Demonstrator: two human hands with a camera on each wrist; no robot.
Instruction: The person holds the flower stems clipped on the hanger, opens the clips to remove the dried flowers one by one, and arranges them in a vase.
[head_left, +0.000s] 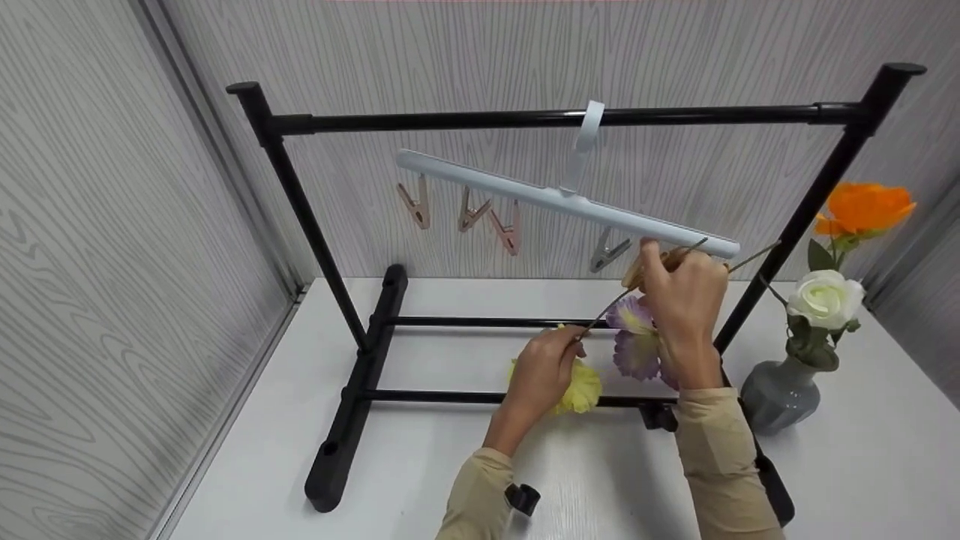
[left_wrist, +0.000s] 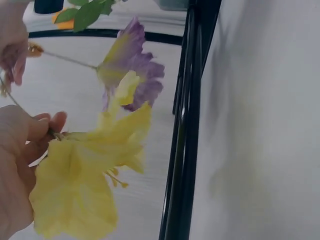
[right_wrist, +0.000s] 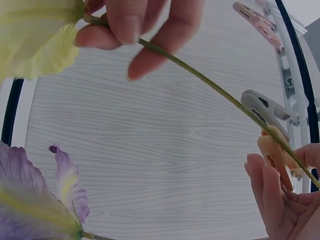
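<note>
My left hand (head_left: 568,348) pinches the stem of a yellow flower (head_left: 583,390) just behind its bloom, low over the white table. The thin stem (right_wrist: 200,75) runs up to my right hand (head_left: 660,264), which pinches a peach clip (right_wrist: 272,150) under the right end of a white hanger bar (head_left: 525,193). A grey clip (head_left: 607,253) hangs just left of it. A purple flower (head_left: 636,341) dangles below my right hand, bloom down. In the left wrist view the yellow flower (left_wrist: 85,185) fills the foreground with the purple flower (left_wrist: 132,65) behind it.
The hanger bar hangs tilted from the top rail of a black rack (head_left: 450,120), with three pink clips on its left half. A grey vase (head_left: 776,394) holding a white rose (head_left: 825,296) and an orange flower (head_left: 866,206) stands at the right. Wood-grain walls enclose the table.
</note>
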